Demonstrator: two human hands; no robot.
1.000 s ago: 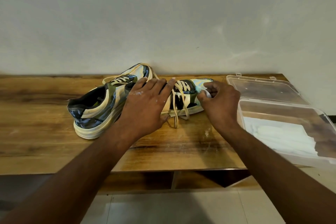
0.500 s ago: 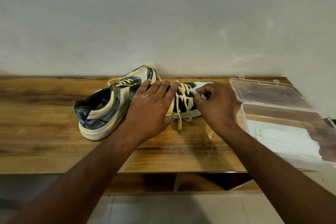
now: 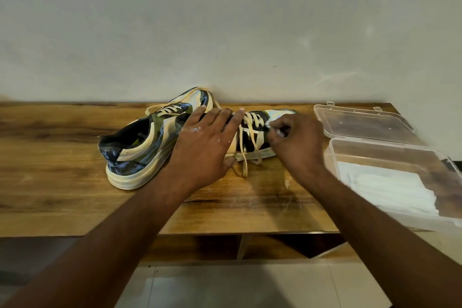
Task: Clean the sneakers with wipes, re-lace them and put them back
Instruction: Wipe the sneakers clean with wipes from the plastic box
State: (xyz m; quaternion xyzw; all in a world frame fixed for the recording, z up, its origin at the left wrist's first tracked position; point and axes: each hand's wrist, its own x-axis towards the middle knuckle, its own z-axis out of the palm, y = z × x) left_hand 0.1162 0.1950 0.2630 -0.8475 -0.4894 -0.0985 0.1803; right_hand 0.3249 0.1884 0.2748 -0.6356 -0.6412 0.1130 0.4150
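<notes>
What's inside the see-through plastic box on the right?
The clear plastic box has its lid flipped open, and white wipes lie stacked inside. How many there are, and whether anything lies under them, cannot be seen.

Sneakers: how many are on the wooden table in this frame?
2. The near sneaker lies heel toward the left, with the left hand resting flat across it. The far sneaker sits behind it against the wall, mostly hidden. No others show.

Camouflage sneakers (image 3: 140,147), laces (image 3: 246,155) loose
</notes>
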